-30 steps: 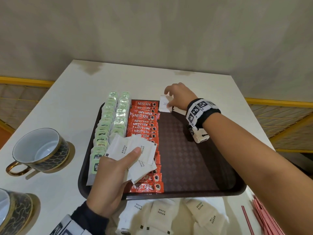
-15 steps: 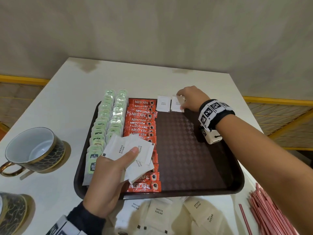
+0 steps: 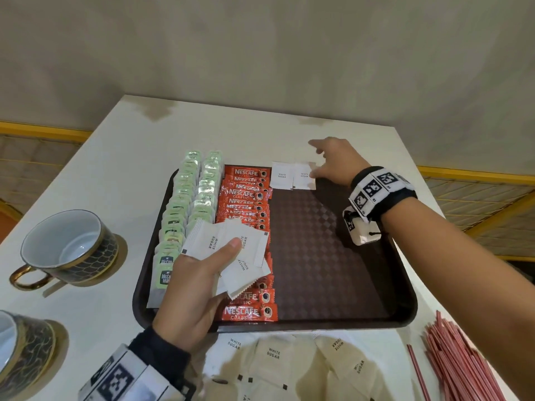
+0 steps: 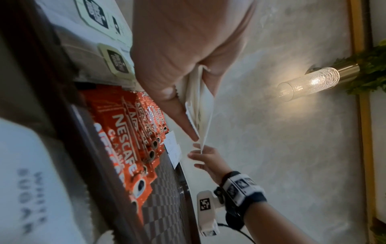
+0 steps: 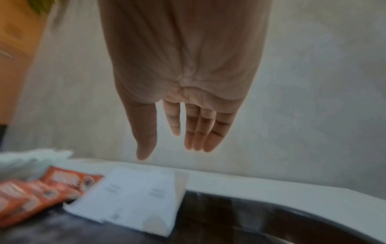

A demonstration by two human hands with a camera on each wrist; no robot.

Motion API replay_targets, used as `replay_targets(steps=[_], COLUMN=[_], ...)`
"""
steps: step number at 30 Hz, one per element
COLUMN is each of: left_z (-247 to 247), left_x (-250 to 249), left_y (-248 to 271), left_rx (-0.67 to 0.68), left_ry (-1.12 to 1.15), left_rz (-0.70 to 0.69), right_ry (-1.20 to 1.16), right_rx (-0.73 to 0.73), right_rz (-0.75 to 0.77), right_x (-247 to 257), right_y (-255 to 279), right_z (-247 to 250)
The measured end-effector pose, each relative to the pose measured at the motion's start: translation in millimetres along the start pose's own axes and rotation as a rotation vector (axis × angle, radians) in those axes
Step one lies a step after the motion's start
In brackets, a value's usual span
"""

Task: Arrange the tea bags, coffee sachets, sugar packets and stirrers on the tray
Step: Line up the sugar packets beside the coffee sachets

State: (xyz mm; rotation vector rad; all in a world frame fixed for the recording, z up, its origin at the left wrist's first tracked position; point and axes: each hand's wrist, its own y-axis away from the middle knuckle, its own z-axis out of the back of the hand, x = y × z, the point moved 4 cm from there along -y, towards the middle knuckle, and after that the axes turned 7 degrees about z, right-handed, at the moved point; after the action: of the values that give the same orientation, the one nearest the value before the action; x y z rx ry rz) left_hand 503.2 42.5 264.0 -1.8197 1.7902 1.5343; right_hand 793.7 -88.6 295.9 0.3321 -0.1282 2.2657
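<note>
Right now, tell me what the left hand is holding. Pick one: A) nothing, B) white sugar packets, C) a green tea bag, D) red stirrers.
B: the left hand grips a fan of white sugar packets over the tray, thumb pressed on top.

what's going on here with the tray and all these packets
A person is laying out a brown tray. Green tea bags and red coffee sachets already sit in columns. The left hand holds a fan of white sugar packets, while the open right hand hovers by two sugar packets at the tray's far edge. More sugar packets and the red stirrers are on the table, off the tray.
</note>
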Motion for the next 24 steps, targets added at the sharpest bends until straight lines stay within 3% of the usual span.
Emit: replay_targets(steps=[4, 6, 8, 11, 16, 24], left_z=[-7, -12, -18, -25, -34, -30], left_x=[-6, -10, -12, -15, -19, -33], left_y=[-3, -2, 0, 5, 19, 34], left_rx=[0.010, 0.028, 0.055, 0.127, 0.351, 0.246], left_ry=[0.025, 0.032, 0.028, 0.031, 0.134, -0.060], left_rz=[-0.029, -0.044, -0.056, -0.017, 0.058, -0.083], right_ry=[-0.369, -0.663, -0.852, -0.942, -1.069, -1.172], right_rx=[-0.227, -0.156, 0.035, 0.126, -0.053, -0.140], right_rz=[0.013, 0.012, -0.007, 0.001, -0.083, -0.105], right_x=[45, 78, 108, 127, 116, 119], right_y=[47, 78, 107, 133, 148, 186], right_z=[25, 27, 18, 6, 15, 36])
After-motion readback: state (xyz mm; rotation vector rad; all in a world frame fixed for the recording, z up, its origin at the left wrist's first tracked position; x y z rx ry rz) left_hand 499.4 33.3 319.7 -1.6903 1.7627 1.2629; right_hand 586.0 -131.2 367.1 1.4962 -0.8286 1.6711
